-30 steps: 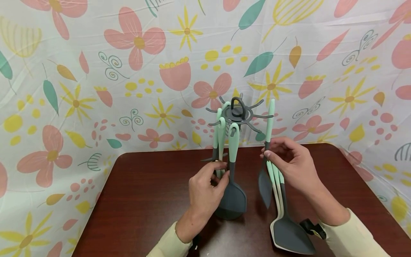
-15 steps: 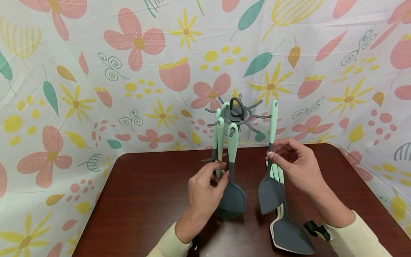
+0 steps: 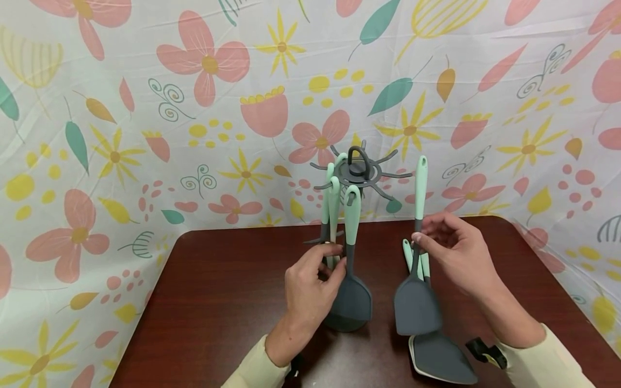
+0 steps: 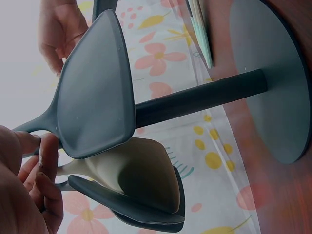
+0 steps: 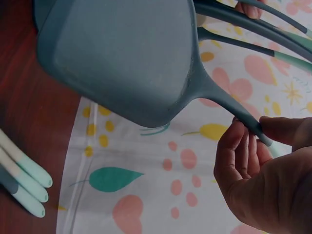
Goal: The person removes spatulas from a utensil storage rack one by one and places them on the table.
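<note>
The right hand (image 3: 456, 253) pinches a head-down spatula (image 3: 418, 308) by its neck, between both hands, right of the stand (image 3: 357, 171) the left hand (image 3: 312, 283) grips.

A white cloth (image 3: 310, 116), faintly creased, hangs behind a dark reddish-brown counter (image 3: 228, 302) with rounded far corners; pink blossoms (image 3: 209, 64), yellow daisies (image 3: 281, 47), teal leaves (image 3: 380, 24) and curling scrolls (image 3: 199, 181) cover it. Soft light puts a pale sheen (image 3: 315, 372) near the counter's front edge
</note>
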Tool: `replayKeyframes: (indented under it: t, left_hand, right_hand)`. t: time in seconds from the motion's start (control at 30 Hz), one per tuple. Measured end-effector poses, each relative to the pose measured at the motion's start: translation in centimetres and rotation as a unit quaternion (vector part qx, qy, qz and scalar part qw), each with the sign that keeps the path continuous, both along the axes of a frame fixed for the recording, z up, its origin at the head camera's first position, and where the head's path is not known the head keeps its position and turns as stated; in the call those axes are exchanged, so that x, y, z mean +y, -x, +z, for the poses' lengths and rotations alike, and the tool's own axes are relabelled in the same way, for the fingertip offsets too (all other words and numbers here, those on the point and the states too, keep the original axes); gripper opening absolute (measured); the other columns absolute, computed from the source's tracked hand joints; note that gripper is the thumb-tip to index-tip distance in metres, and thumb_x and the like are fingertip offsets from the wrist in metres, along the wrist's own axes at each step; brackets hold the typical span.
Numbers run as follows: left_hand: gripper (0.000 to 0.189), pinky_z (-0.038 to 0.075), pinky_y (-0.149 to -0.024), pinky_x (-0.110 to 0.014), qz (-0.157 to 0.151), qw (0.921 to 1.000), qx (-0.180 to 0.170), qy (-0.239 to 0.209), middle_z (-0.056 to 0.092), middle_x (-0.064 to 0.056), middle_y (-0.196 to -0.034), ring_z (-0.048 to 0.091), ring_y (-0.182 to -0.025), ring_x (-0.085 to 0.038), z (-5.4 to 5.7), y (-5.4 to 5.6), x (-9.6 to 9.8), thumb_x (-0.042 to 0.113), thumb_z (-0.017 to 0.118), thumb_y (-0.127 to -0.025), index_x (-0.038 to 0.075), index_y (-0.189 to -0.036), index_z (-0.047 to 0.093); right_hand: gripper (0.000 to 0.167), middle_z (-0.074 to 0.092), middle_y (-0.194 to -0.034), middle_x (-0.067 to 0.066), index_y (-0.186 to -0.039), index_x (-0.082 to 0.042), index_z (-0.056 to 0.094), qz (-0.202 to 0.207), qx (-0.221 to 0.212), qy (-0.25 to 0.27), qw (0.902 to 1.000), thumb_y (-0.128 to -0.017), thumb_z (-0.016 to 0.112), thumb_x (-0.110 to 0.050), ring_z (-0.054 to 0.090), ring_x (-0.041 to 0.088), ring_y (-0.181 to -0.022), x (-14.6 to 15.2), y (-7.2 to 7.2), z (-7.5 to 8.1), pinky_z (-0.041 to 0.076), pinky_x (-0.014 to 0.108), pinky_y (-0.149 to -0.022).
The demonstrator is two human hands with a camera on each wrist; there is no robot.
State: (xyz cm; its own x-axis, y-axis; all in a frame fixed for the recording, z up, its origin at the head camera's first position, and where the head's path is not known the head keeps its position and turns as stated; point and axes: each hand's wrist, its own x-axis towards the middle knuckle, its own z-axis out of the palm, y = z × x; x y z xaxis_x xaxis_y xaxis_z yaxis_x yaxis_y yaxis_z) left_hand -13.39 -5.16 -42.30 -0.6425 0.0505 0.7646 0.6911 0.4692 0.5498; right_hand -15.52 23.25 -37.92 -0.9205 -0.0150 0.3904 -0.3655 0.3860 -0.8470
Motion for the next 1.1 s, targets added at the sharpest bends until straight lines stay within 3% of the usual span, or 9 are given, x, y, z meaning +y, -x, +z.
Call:
replayKeyframes:
  t: [0.43, 0.73, 1.1]
  left_hand:
    - [0.023, 0.054, -0.059, -0.014, -0.003, 1.0, -0.003, -0.003, 0.078, 0.001, -0.109, 0.067, -0.063, -0.002, 0.0, 0.0, 0.0, 0.011, 0.081, -0.095, 0.016, -0.116, 0.076]
    - [0.023, 0.054, -0.059, -0.014, -0.002, 1.0, -0.006, -0.002, 0.078, 0.001, -0.107, 0.067, -0.063, -0.002, 0.0, -0.1, 0.0, 0.011, 0.081, -0.095, 0.016, -0.116, 0.075]
    - [0.024, 0.054, -0.059, -0.015, -0.002, 1.0, -0.007, -0.003, 0.078, 0.001, -0.108, 0.067, -0.063, -0.003, 0.0, 0.0, 0.0, 0.01, 0.082, -0.094, 0.015, -0.117, 0.075]
  right_hand:
    - [0.023, 0.071, -0.091, 0.0, -0.117, 0.001, 0.067, -0.022, -0.028, -0.022, 0.9991, -0.098, 0.077, -0.007, 0.071, 0.012, -0.073, 1.7, -0.1, -1.6, 0.057, 0.019, -0.066]
    - [0.02, 0.069, -0.091, 0.004, -0.114, 0.005, 0.064, -0.003, -0.052, -0.011, 0.9986, -0.099, 0.074, -0.004, 0.071, 0.014, -0.068, 2.3, 0.1, -2.5, 0.06, 0.024, -0.063]
    - [0.025, 0.068, -0.095, 0.005, -0.117, 0.005, 0.062, -0.021, -0.108, -0.016, 0.9938, -0.102, 0.073, -0.011, 0.073, 0.011, -0.074, 3.3, -0.1, -3.5, 0.062, 0.028, -0.064]
